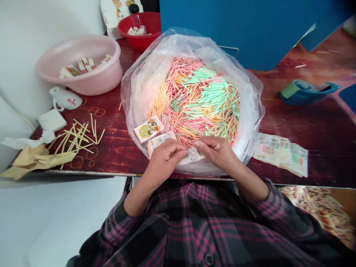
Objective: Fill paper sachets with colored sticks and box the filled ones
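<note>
The left hand and right hand are working close together, fingers pinching narrowly on a small printed paper slip, keeping it steady above the clear plastic bag of pastel sticks, just beside two printed packets.

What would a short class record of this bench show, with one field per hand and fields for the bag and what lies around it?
Left hand: pinches a printed paper slip
Right hand: pinches the same slip
Bag: clear plastic bag holding pink, green and yellow sticks
Near hands: two printed packets
Rest: pink basin, red bowl, loose yellow sticks
</note>
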### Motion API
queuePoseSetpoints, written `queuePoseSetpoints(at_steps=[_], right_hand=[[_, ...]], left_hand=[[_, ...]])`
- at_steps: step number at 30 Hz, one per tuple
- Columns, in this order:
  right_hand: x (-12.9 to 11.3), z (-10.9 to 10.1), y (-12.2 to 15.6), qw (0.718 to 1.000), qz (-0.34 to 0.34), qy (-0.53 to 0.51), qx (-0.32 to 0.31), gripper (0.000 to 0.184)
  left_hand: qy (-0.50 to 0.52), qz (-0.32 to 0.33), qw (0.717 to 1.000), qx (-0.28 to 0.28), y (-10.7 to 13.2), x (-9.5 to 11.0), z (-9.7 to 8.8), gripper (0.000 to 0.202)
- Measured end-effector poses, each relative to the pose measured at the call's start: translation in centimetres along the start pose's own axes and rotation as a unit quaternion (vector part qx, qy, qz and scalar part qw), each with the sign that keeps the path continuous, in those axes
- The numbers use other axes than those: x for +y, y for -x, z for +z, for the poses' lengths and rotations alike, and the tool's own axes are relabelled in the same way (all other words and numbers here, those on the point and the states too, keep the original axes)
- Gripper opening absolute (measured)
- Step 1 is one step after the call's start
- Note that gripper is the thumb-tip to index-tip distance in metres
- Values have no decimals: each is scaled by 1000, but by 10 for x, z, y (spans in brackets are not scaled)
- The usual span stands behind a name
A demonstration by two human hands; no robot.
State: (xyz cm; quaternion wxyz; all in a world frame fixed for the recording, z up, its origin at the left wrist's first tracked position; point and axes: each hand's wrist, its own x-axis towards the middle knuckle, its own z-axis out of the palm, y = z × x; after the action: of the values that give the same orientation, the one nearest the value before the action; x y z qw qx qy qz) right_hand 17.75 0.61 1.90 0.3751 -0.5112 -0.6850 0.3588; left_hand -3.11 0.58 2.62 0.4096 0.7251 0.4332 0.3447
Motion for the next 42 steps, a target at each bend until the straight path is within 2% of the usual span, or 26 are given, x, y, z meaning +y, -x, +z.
queuePoseSetpoints(at_steps=[3,6,8,10,14,19,25,32,34,37,42], right_hand=[[0,-3,-25,986,-18,165,-17,44],[-4,1,-47,928,9,366,-74,35],[-7,7,-58,887,33,446,-111,40],[-11,11,-65,863,45,484,-138,46],[-12,12,-77,840,21,505,-197,49],[-13,10,-89,824,-9,504,-259,32],[-11,14,-90,826,-10,508,-244,30],[8,21,-81,835,-42,506,-215,35],[11,20,-80,851,-31,487,-195,34],[15,13,-78,892,-10,424,-156,33],[35,-2,-65,962,-29,259,-85,29]], left_hand=[[-85,27,995,36,1,-8,-5,15],[-193,54,976,85,3,-18,-7,13],[-250,68,960,110,4,-25,-9,11],[-284,72,948,124,3,-32,-10,12],[-305,47,939,153,-1,-48,-9,13],[-288,21,943,168,-7,-62,-3,11],[-302,40,943,135,-10,-61,-1,18],[-262,37,957,120,-10,-56,-9,18],[-225,38,965,130,-9,-53,-15,17],[-181,72,972,135,-8,-46,-22,16],[-183,184,965,47,-21,-28,-17,20]])
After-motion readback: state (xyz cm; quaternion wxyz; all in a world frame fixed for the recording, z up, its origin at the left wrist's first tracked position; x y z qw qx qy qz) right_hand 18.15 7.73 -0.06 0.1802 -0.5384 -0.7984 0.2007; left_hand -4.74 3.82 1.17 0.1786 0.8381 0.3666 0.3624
